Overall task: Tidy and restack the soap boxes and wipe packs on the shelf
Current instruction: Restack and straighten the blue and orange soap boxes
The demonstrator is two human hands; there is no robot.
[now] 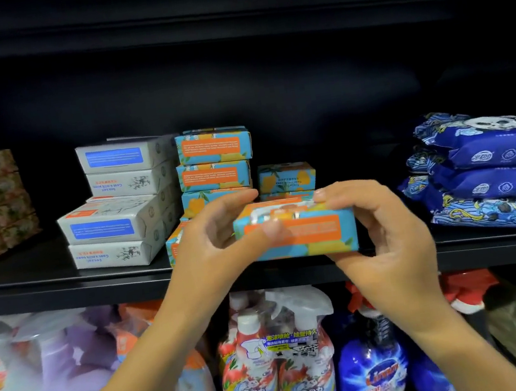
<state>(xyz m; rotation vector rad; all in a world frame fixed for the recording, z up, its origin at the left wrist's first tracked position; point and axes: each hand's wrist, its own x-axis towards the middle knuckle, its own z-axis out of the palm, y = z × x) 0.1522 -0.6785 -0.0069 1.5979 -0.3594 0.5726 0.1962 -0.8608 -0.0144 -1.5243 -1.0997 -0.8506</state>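
Bottom of frame, nearest: spray bottles (273, 373) on the lower level. Not part of the job.

Centre: left hand (219, 236) and right hand (383, 231) both grip one orange-and-blue soap box (308, 238), one hand at each short end, fingers over the top. The box sits at the front edge of the shelf (65, 286). Cannot tell whether it rests on the shelf or hangs just above it.

Orientation: long axis runs left to right, level, with the orange label panel facing the camera.

Handling (judgement): light, stiff, paper-wrapped. The wrap is likely slick and the corners would dent. The short ends are the best hold.

Just behind, centre: stack of matching boxes (214, 158), same axis.

Left of centre: white soap boxes (113, 224), stacked a little askew.

Right of frame: blue wipe packs (493, 174), piled and sagging. They look soft, so lift from underneath.
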